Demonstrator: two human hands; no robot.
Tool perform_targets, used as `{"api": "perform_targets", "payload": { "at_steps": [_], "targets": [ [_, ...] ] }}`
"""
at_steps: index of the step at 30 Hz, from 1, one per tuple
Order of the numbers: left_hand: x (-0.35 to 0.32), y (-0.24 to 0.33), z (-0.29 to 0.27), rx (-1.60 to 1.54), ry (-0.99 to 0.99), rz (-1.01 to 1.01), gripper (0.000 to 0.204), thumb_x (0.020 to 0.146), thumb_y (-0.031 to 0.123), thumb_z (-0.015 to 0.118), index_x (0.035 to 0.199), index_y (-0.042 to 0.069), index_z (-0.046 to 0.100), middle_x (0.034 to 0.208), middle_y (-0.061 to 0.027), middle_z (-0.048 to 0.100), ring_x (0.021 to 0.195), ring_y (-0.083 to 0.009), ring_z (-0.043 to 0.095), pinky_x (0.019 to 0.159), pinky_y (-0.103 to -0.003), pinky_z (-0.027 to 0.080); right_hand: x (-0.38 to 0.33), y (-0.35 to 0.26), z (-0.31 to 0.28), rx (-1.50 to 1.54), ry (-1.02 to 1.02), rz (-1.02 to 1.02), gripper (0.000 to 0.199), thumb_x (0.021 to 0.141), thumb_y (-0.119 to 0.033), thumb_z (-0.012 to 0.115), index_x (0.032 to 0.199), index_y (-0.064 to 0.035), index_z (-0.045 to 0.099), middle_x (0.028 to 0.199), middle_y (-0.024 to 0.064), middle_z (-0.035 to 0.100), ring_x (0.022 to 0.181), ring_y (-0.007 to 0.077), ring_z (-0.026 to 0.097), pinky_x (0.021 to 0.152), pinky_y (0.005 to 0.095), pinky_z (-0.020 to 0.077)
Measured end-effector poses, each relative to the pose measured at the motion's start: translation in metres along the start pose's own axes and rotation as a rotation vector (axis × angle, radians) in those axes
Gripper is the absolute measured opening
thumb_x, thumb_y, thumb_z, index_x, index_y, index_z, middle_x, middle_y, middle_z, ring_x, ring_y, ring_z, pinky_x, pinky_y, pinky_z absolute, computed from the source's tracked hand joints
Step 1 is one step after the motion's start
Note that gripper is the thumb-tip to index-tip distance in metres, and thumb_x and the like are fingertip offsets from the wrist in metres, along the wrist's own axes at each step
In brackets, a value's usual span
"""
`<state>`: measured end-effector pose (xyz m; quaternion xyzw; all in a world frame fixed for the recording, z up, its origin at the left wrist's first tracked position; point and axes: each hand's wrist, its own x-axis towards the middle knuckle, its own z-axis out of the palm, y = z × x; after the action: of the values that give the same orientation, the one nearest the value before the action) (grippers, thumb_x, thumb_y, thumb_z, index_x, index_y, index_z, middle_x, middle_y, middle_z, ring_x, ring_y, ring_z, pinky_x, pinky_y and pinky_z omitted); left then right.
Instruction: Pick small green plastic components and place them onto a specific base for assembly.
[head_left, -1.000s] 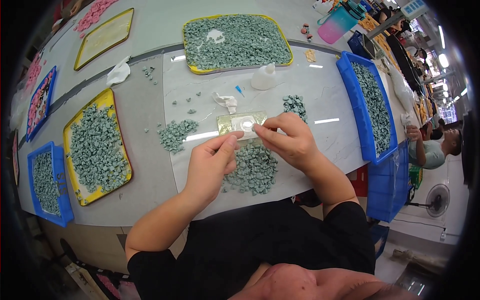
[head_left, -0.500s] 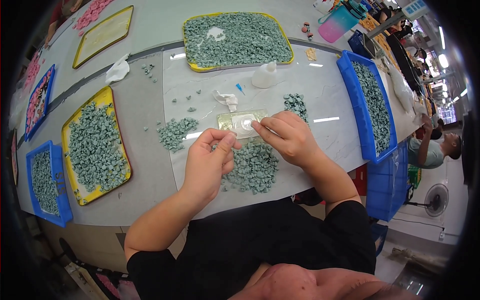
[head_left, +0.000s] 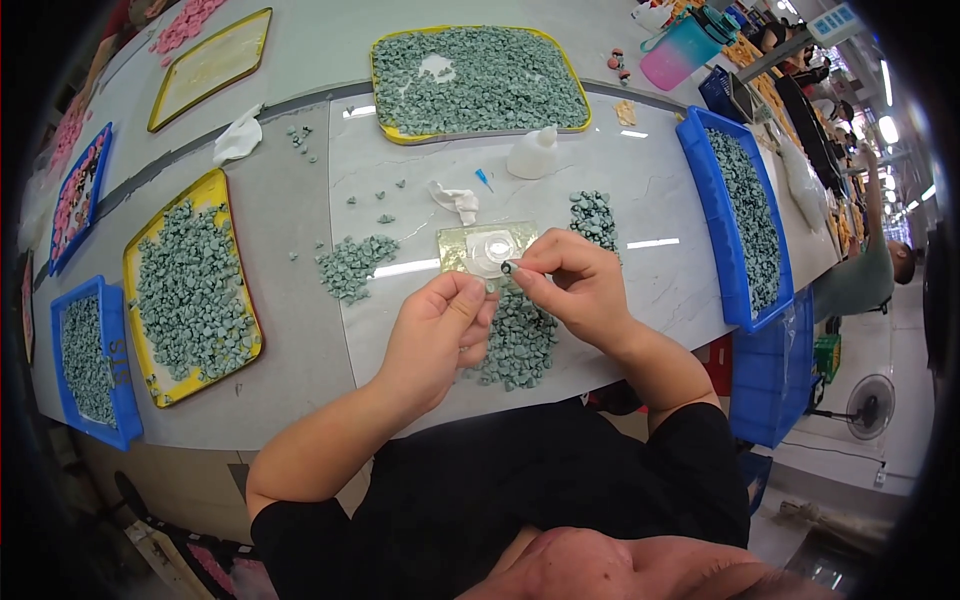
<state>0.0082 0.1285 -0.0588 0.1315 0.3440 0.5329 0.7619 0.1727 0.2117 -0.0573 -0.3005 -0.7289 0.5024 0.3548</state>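
My left hand (head_left: 437, 328) pinches a small pale green piece (head_left: 490, 286) between thumb and forefinger. Close beside it, my right hand (head_left: 578, 285) grips a small dark-and-green piece (head_left: 508, 267) by the fingertips; the two pieces look slightly apart. Just beyond my fingers, a round clear dish (head_left: 491, 246) rests on a flat yellowish-green plate (head_left: 455, 241). A heap of small green pieces (head_left: 518, 345) lies under and between my hands. Another pile of green pieces (head_left: 352, 265) sits to the left, and a dark green cluster (head_left: 594, 217) to the right.
Beyond the plate are a crumpled white tissue (head_left: 457, 203), a blue dispensing tip (head_left: 484, 179) and a white squeeze bottle (head_left: 532, 154). Yellow-rimmed trays (head_left: 400, 135) (head_left: 255, 310) and blue bins (head_left: 712, 215) (head_left: 122, 370) hold green pieces. A person (head_left: 870, 270) is at far right.
My right hand has drawn back from the clear dish toward me, with a small dark-and-green piece showing at its fingertips. My left hand has shifted slightly right and nearer, its pale piece now visible.
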Motion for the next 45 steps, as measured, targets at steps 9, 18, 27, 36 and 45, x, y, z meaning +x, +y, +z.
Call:
{"api": "perform_targets", "payload": {
  "at_steps": [9, 18, 27, 36, 45],
  "targets": [
    [-0.002, -0.001, -0.002, -0.042, -0.044, -0.030, 0.018, 0.094, 0.019, 0.043, 0.087, 0.003, 0.047, 0.072, 0.0004, 0.044, 0.051, -0.0030, 0.030, 0.041, -0.017, 0.023, 0.003, -0.008, 0.002, -0.457, -0.020, -0.597, 0.029, 0.060, 0.007, 0.069, 0.088, -0.0007, 0.066, 0.077, 0.0061, 0.058, 0.062, 0.0162, 0.054, 0.052, 0.0259, 0.0408],
    [-0.006, -0.004, 0.001, 0.045, -0.013, 0.032, 0.016, 0.093, 0.019, 0.046, 0.084, 0.005, 0.045, 0.069, -0.0003, 0.044, 0.049, -0.0034, 0.029, 0.040, -0.018, 0.023, 0.002, -0.010, 0.000, -0.572, -0.101, -0.774, 0.029, 0.059, 0.008, 0.069, 0.087, 0.0001, 0.066, 0.079, 0.0070, 0.059, 0.063, 0.0174, 0.055, 0.053, 0.0269, 0.0424],
    [-0.011, -0.009, -0.001, 0.514, 0.074, 0.352, 0.016, 0.092, 0.018, 0.049, 0.085, 0.005, 0.043, 0.070, -0.0008, 0.047, 0.050, -0.0035, 0.036, 0.043, -0.018, 0.029, 0.001, -0.008, 0.009, -0.319, -0.055, -0.499, 0.026, 0.062, 0.008, 0.069, 0.087, -0.0008, 0.066, 0.079, 0.0081, 0.061, 0.063, 0.0177, 0.058, 0.053, 0.0253, 0.0445],
    [-0.007, -0.008, 0.002, 0.557, 0.119, 0.291, 0.016, 0.091, 0.019, 0.051, 0.085, 0.004, 0.047, 0.068, -0.0003, 0.049, 0.050, -0.0031, 0.038, 0.043, -0.017, 0.030, 0.009, -0.016, -0.010, -0.335, -0.231, -0.324, 0.026, 0.067, 0.003, 0.069, 0.092, -0.0042, 0.066, 0.081, 0.0079, 0.063, 0.071, 0.0196, 0.060, 0.059, 0.0265, 0.0475],
    [-0.003, -0.007, 0.008, 0.575, 0.101, 0.030, 0.016, 0.091, 0.019, 0.049, 0.086, 0.004, 0.051, 0.065, 0.0007, 0.046, 0.047, -0.0028, 0.032, 0.040, -0.018, 0.026, 0.014, -0.006, -0.074, -0.740, -0.331, -0.032, 0.017, 0.073, -0.004, 0.064, 0.090, -0.0023, 0.063, 0.086, 0.0096, 0.062, 0.080, 0.0266, 0.060, 0.069, 0.0322, 0.0478]
  ]
}}
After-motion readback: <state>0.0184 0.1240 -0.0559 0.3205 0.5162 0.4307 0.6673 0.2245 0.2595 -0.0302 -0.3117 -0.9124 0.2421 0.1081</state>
